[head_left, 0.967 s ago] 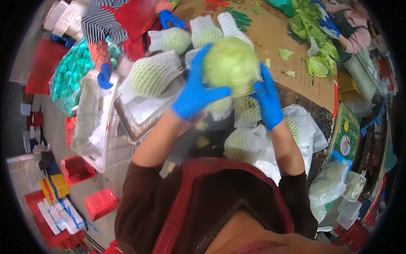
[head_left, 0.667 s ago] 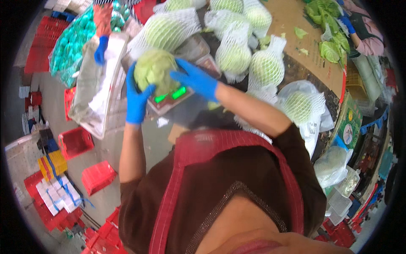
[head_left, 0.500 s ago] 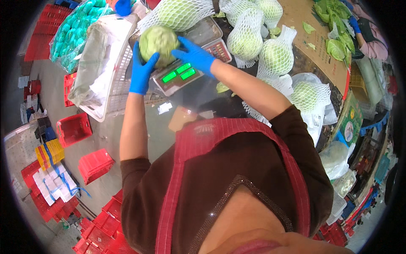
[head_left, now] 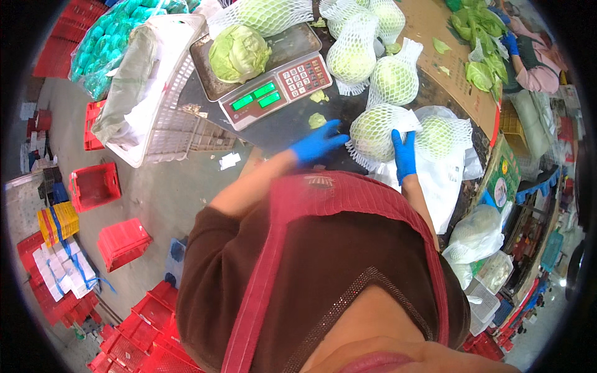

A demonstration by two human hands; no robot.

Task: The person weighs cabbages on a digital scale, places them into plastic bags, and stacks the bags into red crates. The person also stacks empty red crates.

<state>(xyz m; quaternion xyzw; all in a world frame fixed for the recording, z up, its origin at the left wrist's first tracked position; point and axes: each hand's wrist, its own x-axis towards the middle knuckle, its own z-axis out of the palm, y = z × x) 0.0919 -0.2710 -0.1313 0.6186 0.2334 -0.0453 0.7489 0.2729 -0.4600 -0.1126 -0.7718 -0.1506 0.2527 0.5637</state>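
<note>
A bare pale green cabbage (head_left: 239, 53) rests on the metal pan of a digital scale (head_left: 268, 93) with lit green displays, apart from both hands. My left hand (head_left: 318, 144), in a blue glove, is slightly blurred over the dark tabletop, fingers stretched toward a cabbage in white foam netting (head_left: 375, 133). At that cabbage's right side is my right hand (head_left: 405, 156), also blue-gloved, its thumb and fingers apart at the loose end of the netting. Beside it, a second netted cabbage (head_left: 435, 138) lies on white plastic.
Several more netted cabbages (head_left: 395, 79) lie beyond, next to brown cardboard (head_left: 457, 68). A white crate (head_left: 171, 118) stands left of the scale. Red crates (head_left: 96, 186) sit on the floor. At the far right, a co-worker's blue-gloved hand (head_left: 510, 43) is near loose green leaves (head_left: 479, 31).
Both hands have left the bare cabbage, which now sits on the scale. They have moved right and nearer, to the netted cabbage.
</note>
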